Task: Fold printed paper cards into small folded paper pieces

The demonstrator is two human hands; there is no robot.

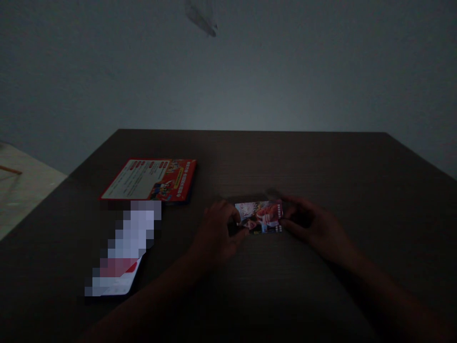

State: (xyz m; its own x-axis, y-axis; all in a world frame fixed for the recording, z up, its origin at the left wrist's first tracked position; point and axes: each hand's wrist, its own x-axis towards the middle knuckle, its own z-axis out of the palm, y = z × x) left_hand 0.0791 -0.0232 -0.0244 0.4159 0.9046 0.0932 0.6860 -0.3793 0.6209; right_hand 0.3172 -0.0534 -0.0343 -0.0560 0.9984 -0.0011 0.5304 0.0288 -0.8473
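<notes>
A small picture card [262, 216], brightly printed with figures and some lettering along its right side, is between my two hands above the dark table. My left hand [217, 231] pinches its left edge, thumb below and curled fingers above. On the other side, my right hand [317, 226] grips the right edge between thumb and fingers. Dim light blurs the fingertips. Whether the card touches the table I cannot tell.
A lit phone [124, 281], mostly pixelated, lies left of my left forearm. Behind it lies a red-bordered printed booklet or flat box [143, 181]. The brown table [285, 162] reaches back to a grey wall [285, 71]. Pale floor [24, 190] shows at far left.
</notes>
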